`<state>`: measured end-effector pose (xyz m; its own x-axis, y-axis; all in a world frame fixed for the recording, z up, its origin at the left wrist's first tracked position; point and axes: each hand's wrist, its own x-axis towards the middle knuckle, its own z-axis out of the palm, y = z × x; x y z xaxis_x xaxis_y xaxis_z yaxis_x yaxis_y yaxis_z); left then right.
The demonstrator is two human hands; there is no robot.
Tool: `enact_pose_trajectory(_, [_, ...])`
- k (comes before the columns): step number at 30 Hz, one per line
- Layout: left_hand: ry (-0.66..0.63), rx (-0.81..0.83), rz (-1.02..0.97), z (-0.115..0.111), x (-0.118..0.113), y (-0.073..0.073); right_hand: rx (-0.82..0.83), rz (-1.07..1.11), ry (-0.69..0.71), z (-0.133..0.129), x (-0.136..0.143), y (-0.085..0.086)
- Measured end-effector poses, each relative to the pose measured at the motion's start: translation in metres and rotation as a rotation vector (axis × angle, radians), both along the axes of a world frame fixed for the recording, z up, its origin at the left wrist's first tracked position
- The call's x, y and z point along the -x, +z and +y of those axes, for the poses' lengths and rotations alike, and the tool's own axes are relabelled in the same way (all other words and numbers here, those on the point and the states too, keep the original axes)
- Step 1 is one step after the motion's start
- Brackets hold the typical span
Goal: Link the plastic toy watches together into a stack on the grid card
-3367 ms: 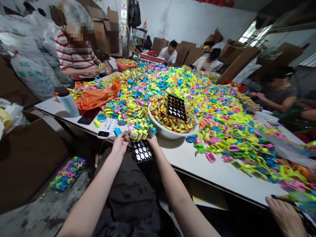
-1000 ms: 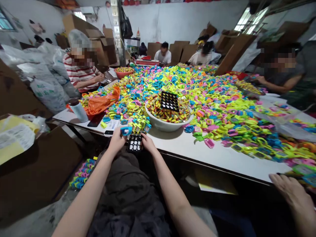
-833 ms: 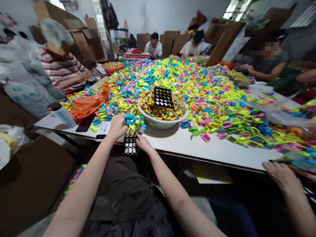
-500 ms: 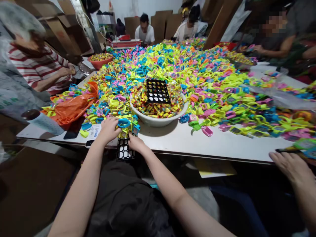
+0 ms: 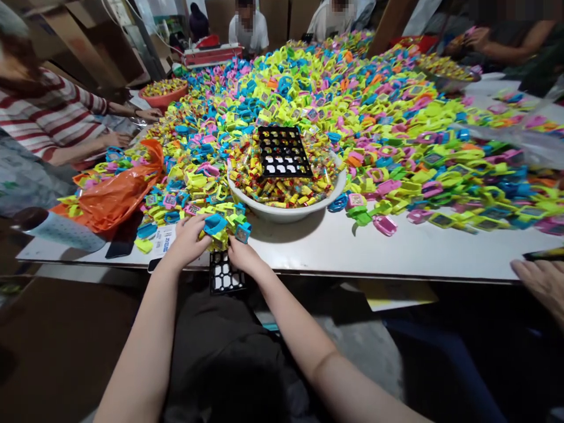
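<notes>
At the table's front edge, my left hand (image 5: 189, 239) curls its fingers round the side of a small heap of toy watches, against a blue toy watch (image 5: 215, 224). My right hand (image 5: 245, 255) has its fingers bent in at the heap's other side, beside a blue square-faced toy watch (image 5: 242, 233); the fingertips are hidden. Under the heap, a black grid tray (image 5: 226, 277) with white cells juts past the edge over my lap. The heap covers its far part.
Behind my hands stands a white basin (image 5: 282, 212) of small candy-filled tubes, a second black tray (image 5: 285, 151) on top. Toy watches (image 5: 352, 100) pile across the table. An orange bag (image 5: 117, 197), tumbler (image 5: 66, 229) and phone (image 5: 120, 248) lie left. A co-worker's hand (image 5: 541, 282) is far right.
The view has tipped down slightly. My hands stay at the small heap with little visible movement. At left, the striped-sleeved person's hand has reached out towards the pile.
</notes>
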<state>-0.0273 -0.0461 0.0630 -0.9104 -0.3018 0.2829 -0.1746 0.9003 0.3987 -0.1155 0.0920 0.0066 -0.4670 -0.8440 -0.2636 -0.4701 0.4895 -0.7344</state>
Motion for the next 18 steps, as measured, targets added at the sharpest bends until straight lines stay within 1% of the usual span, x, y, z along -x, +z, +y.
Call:
enact_pose_trajectory(2, [-0.006,0.010,-0.002,0.000,0.000,0.000,0.016,0.014,-0.038,-0.001,-0.001,-0.005])
enact_pose_trajectory(5, [-0.047,0.015,-0.036,0.001,0.000,0.002,0.022,0.050,-0.097,-0.003,-0.004,-0.010])
enact_pose_trajectory(7, [-0.071,0.010,-0.045,0.001,0.000,0.003,0.002,0.066,-0.137,-0.003,-0.006,-0.012])
enact_pose_trajectory(10, [-0.091,-0.004,-0.008,0.000,-0.002,0.002,-0.023,0.074,-0.195,-0.003,-0.009,-0.013])
enact_pose_trajectory(14, [-0.098,-0.023,0.019,-0.002,-0.006,-0.001,0.051,0.067,-0.249,-0.001,-0.011,-0.017])
enact_pose_trajectory(18, [-0.110,-0.028,0.033,0.000,-0.006,-0.002,0.141,0.037,-0.273,0.003,-0.008,-0.023])
